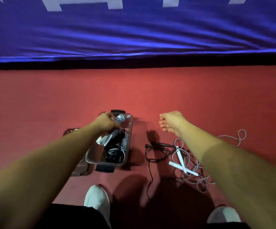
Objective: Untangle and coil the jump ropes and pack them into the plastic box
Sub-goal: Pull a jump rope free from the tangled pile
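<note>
Left hand [106, 123] grips coiled rope [106, 139] inside plastic box [130, 129], likely seating it; right hand [170, 123] slack, empty, just beyond tangled ropes [188, 164], free for them

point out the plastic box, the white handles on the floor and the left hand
plastic box [129, 136]: head view, on its right wall
white handles [180, 156]: head view, middle of the upper handle
left hand [107, 121]: head view, back of the fist over the box

Red floor [51, 96], blue mat [134, 30] beyond, white shoes [97, 199] nearest.
</note>
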Motion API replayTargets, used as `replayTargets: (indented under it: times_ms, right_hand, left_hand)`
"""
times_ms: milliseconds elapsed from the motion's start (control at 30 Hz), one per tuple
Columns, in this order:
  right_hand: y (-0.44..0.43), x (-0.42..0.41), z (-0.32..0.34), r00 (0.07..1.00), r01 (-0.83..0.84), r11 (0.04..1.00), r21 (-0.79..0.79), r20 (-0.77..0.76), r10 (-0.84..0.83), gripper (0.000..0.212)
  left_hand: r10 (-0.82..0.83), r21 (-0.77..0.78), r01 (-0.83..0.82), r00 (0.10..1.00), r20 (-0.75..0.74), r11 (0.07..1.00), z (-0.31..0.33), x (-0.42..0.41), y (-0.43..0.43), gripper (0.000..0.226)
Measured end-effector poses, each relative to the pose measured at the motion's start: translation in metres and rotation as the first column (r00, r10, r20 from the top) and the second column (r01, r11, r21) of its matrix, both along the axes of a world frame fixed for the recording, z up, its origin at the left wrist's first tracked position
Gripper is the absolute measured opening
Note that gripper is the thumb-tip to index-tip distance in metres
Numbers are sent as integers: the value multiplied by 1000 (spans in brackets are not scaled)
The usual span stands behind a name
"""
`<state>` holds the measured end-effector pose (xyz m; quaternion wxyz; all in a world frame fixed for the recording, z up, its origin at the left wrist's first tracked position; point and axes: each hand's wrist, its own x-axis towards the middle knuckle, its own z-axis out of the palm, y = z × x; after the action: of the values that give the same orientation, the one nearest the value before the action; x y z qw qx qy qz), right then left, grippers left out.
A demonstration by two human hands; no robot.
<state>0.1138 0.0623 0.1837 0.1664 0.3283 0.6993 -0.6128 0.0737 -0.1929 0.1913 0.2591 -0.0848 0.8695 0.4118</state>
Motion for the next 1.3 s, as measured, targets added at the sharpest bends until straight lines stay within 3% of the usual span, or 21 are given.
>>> replayTargets:
  times_ms: [100,167,267,367,467,600,667,867,1000,1067,1167,1233,1300]
  right_hand:
    - [1,4,-68,992,-103,970,219,94,84,26]
    - [7,8,-106,954,-290,863,414,199,225,25]
    - [7,11,-138,864,-503,661,557,330,380,15]
    - [3,3,-175,828,-554,591,587,317,462,43]
    - [8,1,-211,730,-671,479,566,390,561,57]
    - [18,14,-235,645,-719,196,667,534,547,51]
    - [24,18,-238,587,-749,130,650,560,584,39]
    - [39,5,-182,597,-771,304,559,471,649,20]
    - [47,-11,-91,585,-783,396,479,353,730,13]
    - [51,-15,-42,582,-786,456,418,248,775,8]
    - [63,-3,44,581,-768,510,388,86,810,18]
    - [69,10,95,581,-743,532,407,-4,814,16]
    - [75,29,139,587,-714,561,419,-78,806,13]
  left_hand:
    - [64,-100,-67,998,-26,993,-49,1,-10,38]
    - [68,-141,-71,997,-27,987,-79,2,-13,38]
    - [67,-167,-80,995,-80,983,-105,-4,-9,34]
    - [-5,-219,-30,987,-159,975,-120,-15,1,37]
    - [-29,-270,-15,987,-159,963,-130,-22,5,42]
    - [97,-197,-164,945,-314,967,-125,-32,0,20]
    - [143,-123,-203,915,-378,972,-112,-39,1,10]
    - [126,107,-91,914,-385,990,-54,-39,32,16]
    - [-161,81,187,955,-250,979,-16,-18,67,16]
    - [-375,15,386,903,-210,922,8,-12,80,38]
    - [-636,-92,631,751,-178,770,58,5,100,65]
    - [-702,-120,693,691,-171,711,89,18,111,62]
    - [-709,-148,697,662,-243,702,119,34,120,44]
